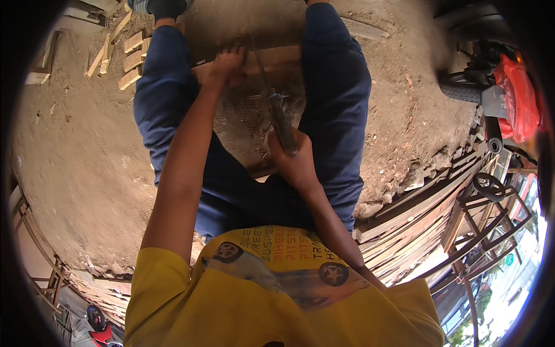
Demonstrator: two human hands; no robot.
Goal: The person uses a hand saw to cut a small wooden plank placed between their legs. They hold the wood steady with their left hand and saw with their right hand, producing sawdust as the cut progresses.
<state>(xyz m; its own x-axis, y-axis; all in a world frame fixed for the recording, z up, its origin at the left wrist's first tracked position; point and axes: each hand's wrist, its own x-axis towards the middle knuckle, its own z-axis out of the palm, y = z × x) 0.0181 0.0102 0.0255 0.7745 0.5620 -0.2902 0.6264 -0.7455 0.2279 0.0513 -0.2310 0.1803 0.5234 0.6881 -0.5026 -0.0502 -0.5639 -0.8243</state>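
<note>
My right hand (292, 147) is closed around the dark handle (276, 113) of a saw, whose thin blade (258, 61) points away from me between my knees and reaches across a wooden board (280, 56). Just left of the blade, my left hand (230, 63) grips that board with bent fingers. The board lies crosswise between my legs, over the dirt ground (81, 144).
Short cut wood blocks (133, 62) and strips (103, 55) lie at upper left. A tire (462, 92), red plastic bags (511, 101) and a roll (493, 133) are at right. Stacked planks (416, 220) and a metal frame with a wheel (488, 186) fill the lower right.
</note>
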